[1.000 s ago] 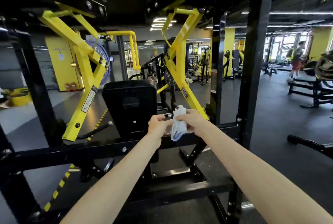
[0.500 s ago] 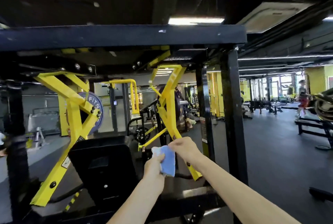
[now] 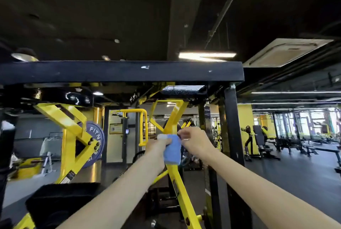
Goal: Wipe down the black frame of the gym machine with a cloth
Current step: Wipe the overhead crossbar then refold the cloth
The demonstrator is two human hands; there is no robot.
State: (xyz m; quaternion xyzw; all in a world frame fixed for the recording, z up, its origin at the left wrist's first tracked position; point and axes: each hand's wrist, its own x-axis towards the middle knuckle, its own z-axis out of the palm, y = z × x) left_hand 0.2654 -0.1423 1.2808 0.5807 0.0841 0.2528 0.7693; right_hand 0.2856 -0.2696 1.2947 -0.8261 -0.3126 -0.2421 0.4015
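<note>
Reaching up from 6 o'clock, both forearms meet just below the middle of the view. The left hand (image 3: 158, 145) has its fingers curled round a blue cloth (image 3: 172, 152), gripping it as a folded pad. The right hand (image 3: 194, 143), just beside it at 3 o'clock, draws thumb and fingertips together at the cloth's upper corner and appears to pinch it, though blur softens the detail. Judgement: the two-handed hold serves to fold or square the cloth into a firm wiping face before it meets metal. The cloth is held in the air in front of a yellow lever arm (image 3: 178, 184); whether it brushes that arm cannot be told, and it is well apart from the black metal. It appears light blue, paler along its top edge, soft and doubled over, with its lower end hanging below the left fist. At 7 o'clock a dark seat pad (image 3: 60, 201) sits low. Beyond the hands, at 12 o'clock, the black crossbeam (image 3: 120, 72) spans the view, matt, with small pale marks on its face. The black upright (image 3: 232, 127) descends from its right end at 3 o'clock. Judgement: the crossbeam is the likely next surface and calls for a raised reach. Farther off, a weight plate (image 3: 95, 136) shows at 9 o'clock.
</note>
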